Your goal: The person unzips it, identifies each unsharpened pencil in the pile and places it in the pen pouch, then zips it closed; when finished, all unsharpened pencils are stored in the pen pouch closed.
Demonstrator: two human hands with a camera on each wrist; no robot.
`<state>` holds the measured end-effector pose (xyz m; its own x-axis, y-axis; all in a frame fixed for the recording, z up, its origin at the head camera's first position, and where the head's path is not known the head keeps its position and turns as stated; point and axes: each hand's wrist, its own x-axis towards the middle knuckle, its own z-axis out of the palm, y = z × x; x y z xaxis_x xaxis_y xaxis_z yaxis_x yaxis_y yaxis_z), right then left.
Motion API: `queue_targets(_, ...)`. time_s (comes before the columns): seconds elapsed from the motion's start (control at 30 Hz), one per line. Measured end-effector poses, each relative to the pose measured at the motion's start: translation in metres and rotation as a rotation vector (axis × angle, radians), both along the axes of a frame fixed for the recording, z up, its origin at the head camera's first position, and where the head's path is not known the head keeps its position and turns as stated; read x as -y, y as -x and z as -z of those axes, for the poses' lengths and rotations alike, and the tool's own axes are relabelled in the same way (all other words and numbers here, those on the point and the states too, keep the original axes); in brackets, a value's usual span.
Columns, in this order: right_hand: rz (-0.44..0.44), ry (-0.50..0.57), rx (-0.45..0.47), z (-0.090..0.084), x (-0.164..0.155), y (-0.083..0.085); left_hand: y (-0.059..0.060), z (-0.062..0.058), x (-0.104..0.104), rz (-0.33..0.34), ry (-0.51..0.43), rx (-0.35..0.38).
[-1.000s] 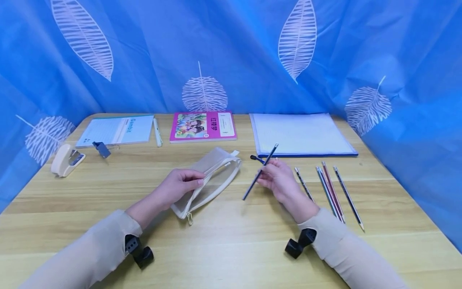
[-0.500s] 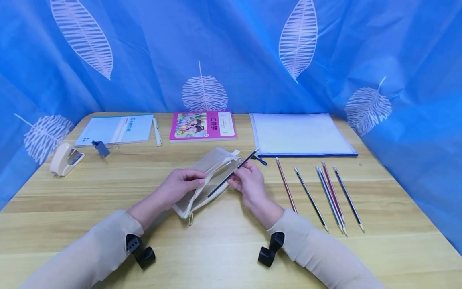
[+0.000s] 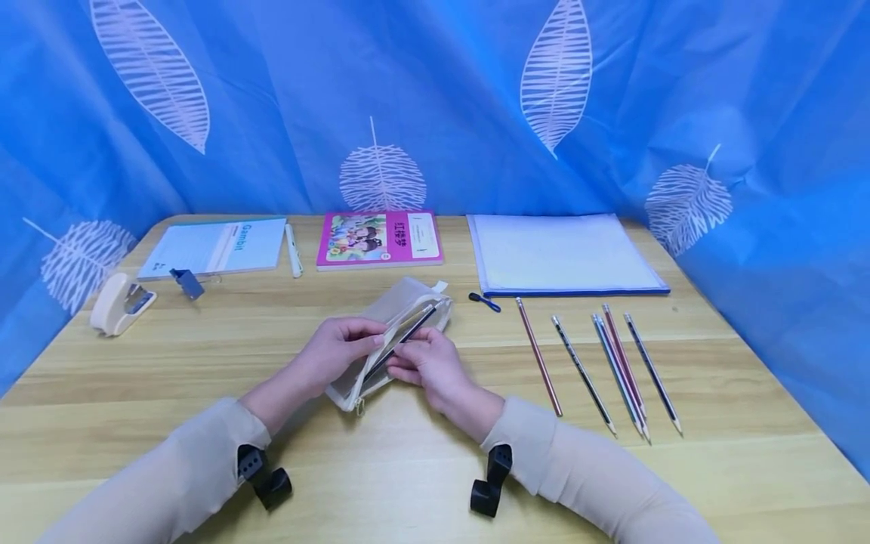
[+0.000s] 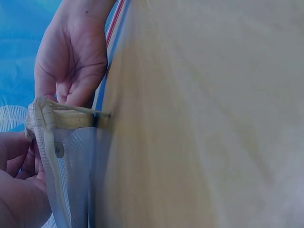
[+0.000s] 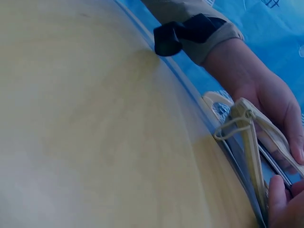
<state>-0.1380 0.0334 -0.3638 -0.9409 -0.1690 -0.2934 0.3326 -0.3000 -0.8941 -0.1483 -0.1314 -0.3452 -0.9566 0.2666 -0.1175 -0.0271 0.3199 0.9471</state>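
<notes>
Pinching one pencil [image 3: 401,340] into one pouch [image 3: 390,317] held by left hand [image 3: 336,349], right hand [image 3: 424,363]; five pencils [image 3: 598,363] beside.

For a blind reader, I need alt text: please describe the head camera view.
A person's right hand slides a dark pencil into a mesh pencil pouch that the left hand holds open on a wooden table. Five more pencils lie to the right, with books and a folder behind.

pink book [image 3: 379,238] | clear folder [image 3: 564,253] | stapler [image 3: 115,304] | notebook [image 3: 216,246] | white pen [image 3: 293,248]
</notes>
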Motion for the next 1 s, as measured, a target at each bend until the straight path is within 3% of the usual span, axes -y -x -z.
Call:
queue_targets(0.37, -0.086, -0.107, -0.007, 0.001, -0.011, 0.005, -0.003, 0.003, 0.0, 0.054, -0.028, 0.004)
queue_targets(0.57, -0.158, -0.227, -0.035, -0.013, -0.042, 0.007, -0.004, 0.004, -0.001, 0.032, -0.031, 0.018)
queue_targets(0.73, -0.212, -0.334, -0.122, -0.024, -0.08, 0.013, -0.003, 0.004, -0.002, 0.02, -0.047, 0.049)
queue_targets(0.83, -0.209, -0.426, -0.177, -0.028, -0.105, 0.017, -0.002, 0.003, -0.002, 0.02, -0.041, 0.045)
queue_targets(1.0, -0.209, -0.686, -0.255, -0.033, -0.141, 0.02, -0.002, 0.002, -0.001, 0.022, -0.017, 0.045)
